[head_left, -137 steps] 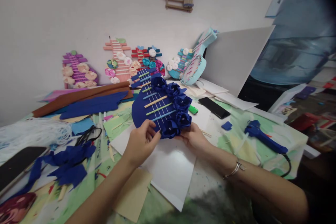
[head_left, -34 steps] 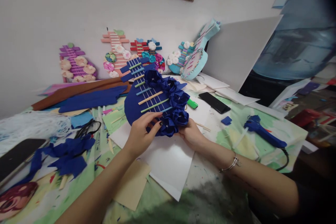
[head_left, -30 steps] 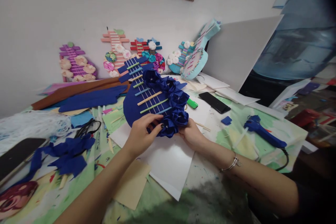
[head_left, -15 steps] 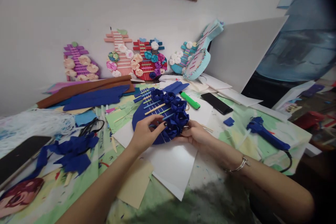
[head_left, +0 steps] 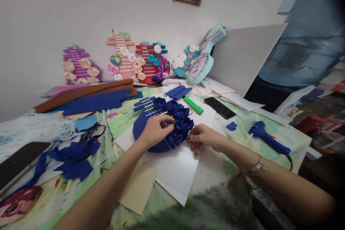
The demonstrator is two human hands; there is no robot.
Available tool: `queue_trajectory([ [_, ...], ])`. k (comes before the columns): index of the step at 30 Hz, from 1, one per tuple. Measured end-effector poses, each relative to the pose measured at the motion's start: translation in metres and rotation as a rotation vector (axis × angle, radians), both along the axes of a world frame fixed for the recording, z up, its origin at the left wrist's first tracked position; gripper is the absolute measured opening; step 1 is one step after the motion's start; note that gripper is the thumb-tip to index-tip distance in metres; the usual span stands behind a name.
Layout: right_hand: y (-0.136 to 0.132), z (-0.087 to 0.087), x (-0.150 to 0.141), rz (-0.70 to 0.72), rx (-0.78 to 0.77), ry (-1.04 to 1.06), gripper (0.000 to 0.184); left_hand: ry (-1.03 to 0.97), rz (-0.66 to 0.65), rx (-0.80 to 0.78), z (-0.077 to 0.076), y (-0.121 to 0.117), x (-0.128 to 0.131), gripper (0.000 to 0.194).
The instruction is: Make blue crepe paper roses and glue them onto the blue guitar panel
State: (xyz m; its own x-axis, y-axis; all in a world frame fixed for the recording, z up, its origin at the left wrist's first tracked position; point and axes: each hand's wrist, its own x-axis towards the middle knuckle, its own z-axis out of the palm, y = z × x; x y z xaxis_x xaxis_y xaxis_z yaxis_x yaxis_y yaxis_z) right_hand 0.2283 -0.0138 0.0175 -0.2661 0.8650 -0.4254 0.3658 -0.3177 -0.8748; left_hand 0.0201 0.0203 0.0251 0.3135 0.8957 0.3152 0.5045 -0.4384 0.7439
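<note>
A blue guitar-shaped paper craft (head_left: 142,133) lies flat on a white sheet (head_left: 175,172) at the middle of the table. Thin strings and coloured sticks cross it, and a row of blue paper flowers (head_left: 181,122) runs down its right side. My left hand (head_left: 155,129) rests on the craft's face, fingers stretched out towards the flowers. My right hand (head_left: 202,137) sits at the craft's right edge, its fingertips pinched against the lowest flower. A bracelet is on that wrist.
A blue glue gun (head_left: 269,143), a black phone (head_left: 219,107) and a green marker (head_left: 193,104) lie to the right. Blue paper scraps (head_left: 72,158) and scissors (head_left: 90,133) lie on the left. Finished guitar crafts (head_left: 152,63) and a white board (head_left: 242,57) lean at the back.
The blue craft was held up tilted in both hands; it now lies flat on the white sheet. My left hand has slid onto its face and my right hand has come out from under it.
</note>
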Motion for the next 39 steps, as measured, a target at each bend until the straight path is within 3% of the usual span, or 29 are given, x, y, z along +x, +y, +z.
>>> queue_trajectory([
  [2,0.002,0.013,0.01,0.101,0.168,-0.265,0.013,0.018,-0.043,-0.03,0.003,0.007,0.0,0.02],
  [4,0.004,0.027,0.014,0.076,0.45,-0.468,0.016,0.025,-0.078,-0.062,0.006,0.013,-0.001,0.019],
  [7,0.004,0.043,0.005,0.018,0.83,-0.504,0.014,0.011,-0.121,-0.111,0.006,0.02,-0.004,0.018],
  [10,0.007,0.045,-0.014,0.164,0.988,-0.499,0.01,-0.022,-0.158,-0.148,0.005,0.021,-0.004,0.023],
  [15,0.016,0.035,-0.029,0.305,1.036,-0.59,0.015,-0.053,-0.206,-0.172,0.005,0.019,0.0,0.023],
  [27,0.019,0.02,-0.02,0.254,1.132,-0.676,0.004,-0.047,-0.153,-0.152,0.0,0.016,0.01,0.019],
  [39,0.018,0.02,-0.017,0.287,1.112,-0.655,0.015,-0.099,-0.102,-0.116,-0.003,0.013,0.006,0.018],
])
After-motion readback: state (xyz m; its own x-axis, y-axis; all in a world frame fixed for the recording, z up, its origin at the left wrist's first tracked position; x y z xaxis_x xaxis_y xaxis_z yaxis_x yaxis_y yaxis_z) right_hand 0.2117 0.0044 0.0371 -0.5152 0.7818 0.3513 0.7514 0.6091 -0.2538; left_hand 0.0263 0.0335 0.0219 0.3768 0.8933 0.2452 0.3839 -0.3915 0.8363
